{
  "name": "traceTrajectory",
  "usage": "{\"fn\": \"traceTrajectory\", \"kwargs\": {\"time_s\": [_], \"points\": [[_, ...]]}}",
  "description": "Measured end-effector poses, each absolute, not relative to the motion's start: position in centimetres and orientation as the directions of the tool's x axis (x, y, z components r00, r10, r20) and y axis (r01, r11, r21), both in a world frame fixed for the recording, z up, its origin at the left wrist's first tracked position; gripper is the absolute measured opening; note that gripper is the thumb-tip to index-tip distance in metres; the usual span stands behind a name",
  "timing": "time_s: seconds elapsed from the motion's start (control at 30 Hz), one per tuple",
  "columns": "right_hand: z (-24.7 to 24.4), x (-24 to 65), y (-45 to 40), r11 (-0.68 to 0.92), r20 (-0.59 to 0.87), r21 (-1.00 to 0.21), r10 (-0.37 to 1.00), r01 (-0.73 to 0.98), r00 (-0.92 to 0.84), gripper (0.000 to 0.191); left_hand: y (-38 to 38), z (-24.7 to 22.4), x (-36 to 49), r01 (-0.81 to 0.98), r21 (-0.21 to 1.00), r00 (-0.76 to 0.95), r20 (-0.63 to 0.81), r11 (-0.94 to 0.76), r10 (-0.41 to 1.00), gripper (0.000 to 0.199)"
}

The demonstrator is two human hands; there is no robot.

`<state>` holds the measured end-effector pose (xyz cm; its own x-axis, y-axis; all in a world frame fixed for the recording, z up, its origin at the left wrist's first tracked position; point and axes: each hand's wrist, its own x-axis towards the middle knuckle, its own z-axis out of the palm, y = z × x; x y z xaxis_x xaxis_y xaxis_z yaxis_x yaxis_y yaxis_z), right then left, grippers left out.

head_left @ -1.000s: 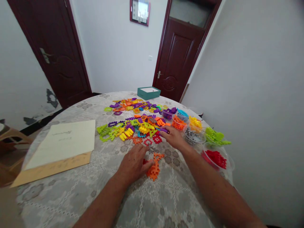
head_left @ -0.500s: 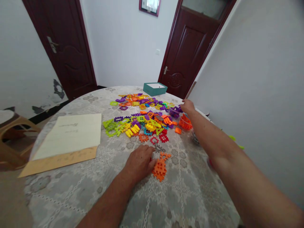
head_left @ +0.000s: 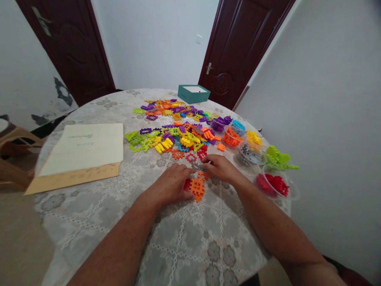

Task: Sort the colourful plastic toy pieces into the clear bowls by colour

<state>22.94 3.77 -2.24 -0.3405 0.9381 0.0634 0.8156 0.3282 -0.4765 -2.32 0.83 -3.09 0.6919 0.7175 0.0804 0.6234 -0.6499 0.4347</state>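
Observation:
My left hand rests on the table, thumb and fingers closed around a red toothed building block that it partly hides. Against this block lie joined orange toothed building blocks, with another orange piece at their top. My right hand is just right of and above them, its fingertips pinched together near some grey pieces. Whatever those fingers hold is too small to make out. A red toothed ring lies just beyond the grey pieces.
Mixed colourful blocks are heaped ahead, with a second heap farther back. Sorted tubs stand at right: purple, orange, blue, yellow, grey, green and red. Papers lie left; a teal box stands behind.
My right hand has come back from the far tubs to the grey and orange pieces near my left hand. My left hand stays by the same pieces. The view has tilted down.

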Motion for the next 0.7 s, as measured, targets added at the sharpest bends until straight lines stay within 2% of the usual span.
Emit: {"fn": "traceTrajectory", "kwargs": {"time_s": [0.1,0.23,0.37,0.5,0.7], "points": [[-2.2,23.2,1.9,0.332,0.005,-0.488,0.926,0.807,-0.378,0.020,0.9,-3.5,-2.2,0.617,0.404,0.712,0.078,-0.675,0.698,0.067],[-2.1,23.9,1.6,0.336,-0.041,-0.378,0.925,0.863,-0.378,0.023,1.0,-3.8,-2.1,0.619,0.388,0.715,0.081,-0.683,0.694,0.044],[-2.5,24.1,1.7,0.334,-0.073,-0.325,0.924,0.885,-0.375,0.020,1.1,-3.9,-2.0,0.633,0.384,0.700,0.088,-0.673,0.709,0.032],[-2.4,23.8,1.7,0.303,-0.068,-0.369,0.934,0.879,-0.351,0.019,1.1,-4.0,-1.8,0.641,0.381,0.684,0.110,-0.666,0.721,0.033],[-2.5,23.4,1.8,0.245,-0.069,-0.538,0.941,0.807,-0.332,0.016,1.3,-4.4,-1.6,0.627,0.351,0.695,0.153,-0.696,0.703,0.022]]}}
